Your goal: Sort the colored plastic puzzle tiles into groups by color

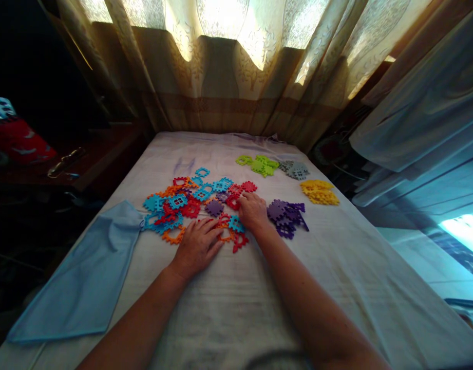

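Digging through a messy heap of flat plastic gear-edged pieces in red, orange, sky blue and a bit of purple (200,194), spread over the middle-left of a pale, wrinkled cloth sheet (228,303). My right hand (253,209) is at the heap's right edge, fingers curled narrow and down over some red pieces. Can't tell if I've actually pinched one, since the fingertips are hidden. My left hand (195,246) is palm down at the near edge, fingers loosely spread by the orange and red bits, and I can't see anything held in it.

Progress-wise, I'd call it partway. Four single-colour piles sit apart from the mess, over to the right: a lime green plastic pile (264,165) at the back, a grey plastic pile (298,170) just beside it, a bright yellow plastic pile (319,192) nearest the right edge, and a dark purple plastic pile (286,216) just past my right hand. Red, orange and blue are still all jumbled together, and at least one dark purple octagon-ish plate (214,207) is lying in among them. Also a limp light-blue fabric bag (82,272) off to the left, its top end touching the heap.
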`<state>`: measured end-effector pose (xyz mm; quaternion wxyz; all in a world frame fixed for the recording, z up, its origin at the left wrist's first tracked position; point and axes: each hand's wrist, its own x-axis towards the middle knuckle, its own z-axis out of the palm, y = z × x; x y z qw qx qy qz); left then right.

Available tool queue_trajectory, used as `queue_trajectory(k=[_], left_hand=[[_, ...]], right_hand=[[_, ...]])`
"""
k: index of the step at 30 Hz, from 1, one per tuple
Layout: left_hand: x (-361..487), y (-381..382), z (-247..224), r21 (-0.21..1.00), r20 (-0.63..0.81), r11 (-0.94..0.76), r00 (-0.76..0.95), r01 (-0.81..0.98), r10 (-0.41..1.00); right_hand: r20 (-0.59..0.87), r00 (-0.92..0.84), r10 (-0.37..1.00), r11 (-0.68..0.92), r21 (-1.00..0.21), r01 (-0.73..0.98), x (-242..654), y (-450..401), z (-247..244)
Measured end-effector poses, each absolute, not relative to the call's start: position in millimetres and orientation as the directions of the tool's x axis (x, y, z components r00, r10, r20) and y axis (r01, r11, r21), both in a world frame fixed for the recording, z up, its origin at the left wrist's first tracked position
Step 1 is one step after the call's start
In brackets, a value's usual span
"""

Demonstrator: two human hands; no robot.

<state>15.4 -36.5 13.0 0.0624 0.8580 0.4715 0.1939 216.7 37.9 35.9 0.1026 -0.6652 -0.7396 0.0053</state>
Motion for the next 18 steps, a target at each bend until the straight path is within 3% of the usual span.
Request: queue_trajectory(k=[6,12,18], left_hand=[[14.2,-36.1,9.2,0.301,0.286,-0.551,0.477,0.778,0.831],[14.7,-36.3,11.3,0.295,0.277,-0.543,0.474,0.786,0.836],[15.3,-37.3,13.1,0.302,0.245,-0.537,0.48,0.788,0.842]], right_hand=[[0.163,0.051,0.985,-0.027,-0.148,0.989,231.8,38.6,42.6],[0.16,-0.141,0.977,0.165,-0.146,0.975,209.2,47.5,49.0],[0.063,-0.16,0.985,0.165,-0.077,0.983,194.6,59.1,50.5]])
